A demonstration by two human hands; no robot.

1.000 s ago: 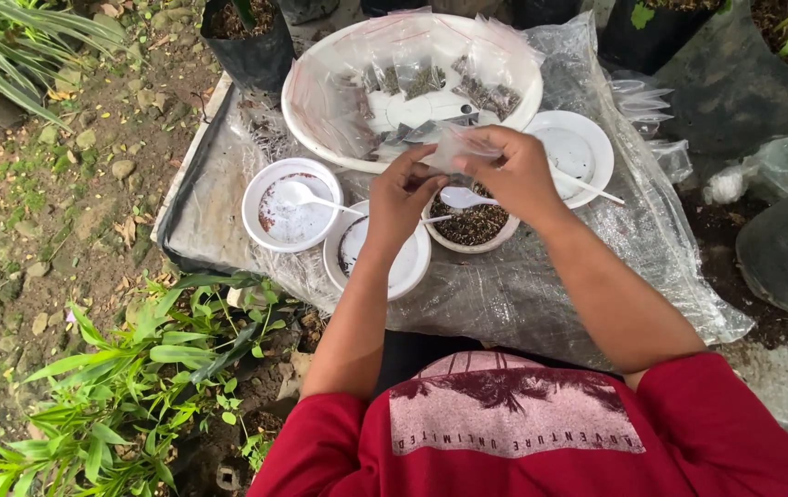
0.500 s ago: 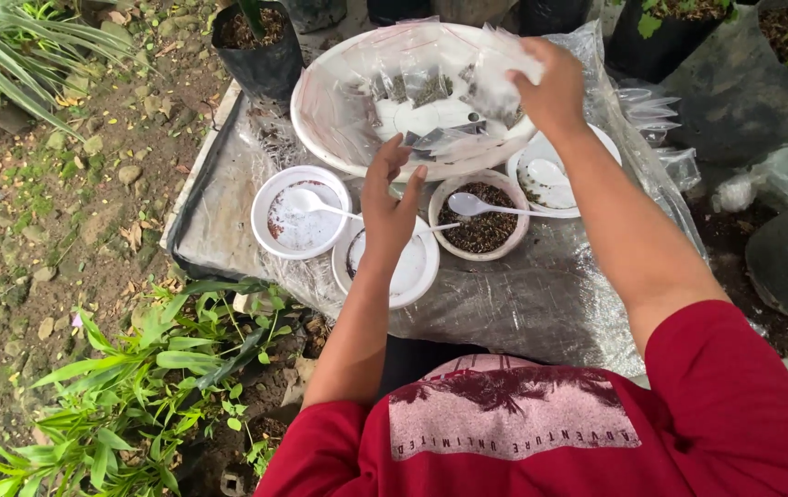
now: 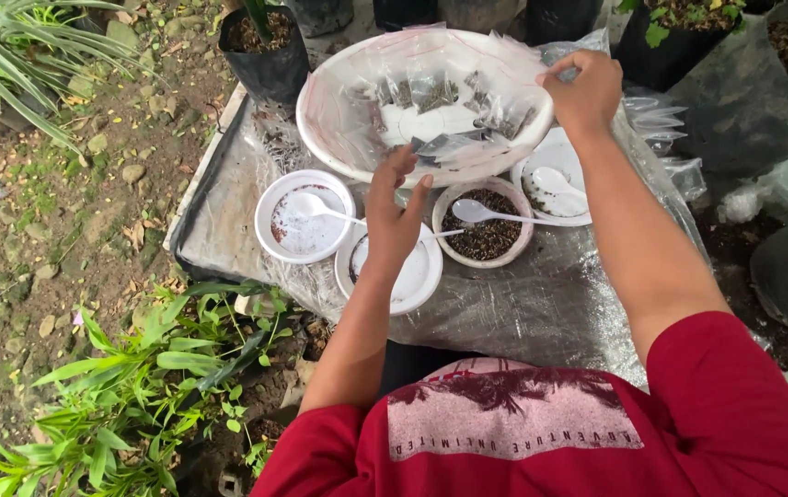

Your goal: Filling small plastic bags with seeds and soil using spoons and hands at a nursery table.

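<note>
The big white basin [image 3: 339,138] sat at the far side of the bench [image 3: 541,304], lined with clear plastic and holding a scatter of small clear packets [image 3: 440,120] with dark contents, gathered there so they stayed together. My right hand [image 3: 585,92] was at the basin's right rim, fingers curled and pressed together in a pinching grip; it seemed to nip a bit of clear plastic at the edge, though I could not make out exactly what. My left hand [image 3: 396,213] hovered just beside the near rim, fingers spread and holding nothing, over a shallow white dish [image 3: 421,281]. Next to it stood a small bowl of dark seeds [image 3: 484,239] with a white spoon [image 3: 495,215] laid across it, handy for scooping. Another white dish [image 3: 304,216] with its own spoon lay to the left, and a third [image 3: 555,179] near my right forearm. Gray plastic sheeting covered the bench, likely to catch spills. Black potting bags [image 3: 270,51] stood behind, leafy plants [image 3: 127,387] on the ground to the left.
</note>
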